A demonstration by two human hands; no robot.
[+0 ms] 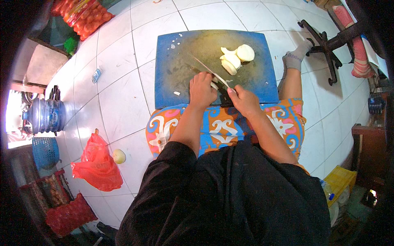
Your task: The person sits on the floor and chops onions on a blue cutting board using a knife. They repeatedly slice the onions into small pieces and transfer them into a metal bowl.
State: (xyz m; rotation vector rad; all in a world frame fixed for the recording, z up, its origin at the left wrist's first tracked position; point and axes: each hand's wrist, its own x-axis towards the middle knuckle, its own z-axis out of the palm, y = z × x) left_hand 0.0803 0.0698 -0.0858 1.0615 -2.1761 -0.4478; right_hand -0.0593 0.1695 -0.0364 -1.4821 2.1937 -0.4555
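Observation:
A blue cutting board [172, 70] with a dark, stained middle lies on the floor before me. My right hand [245, 100] grips the handle of a kitchen knife [209, 68], whose blade points up and to the left. Close to the blade, my left hand [203, 89] presses a pale piece of peeled onion [214, 85] against the board, its fingers partly covering it. Several larger peeled onion pieces [231, 63] rest at the board's upper right, beside a rounded one [245, 53]. Small white scraps [176, 93] are scattered on the board.
A red plastic bag [100, 166] lies on the tiles at left, with a pale round onion [119, 156] beside it. Farther out are a large water bottle [46, 115], a blue basket [46, 152] and filled net sacks [72, 213]. A black chair base [327, 46] stands at upper right.

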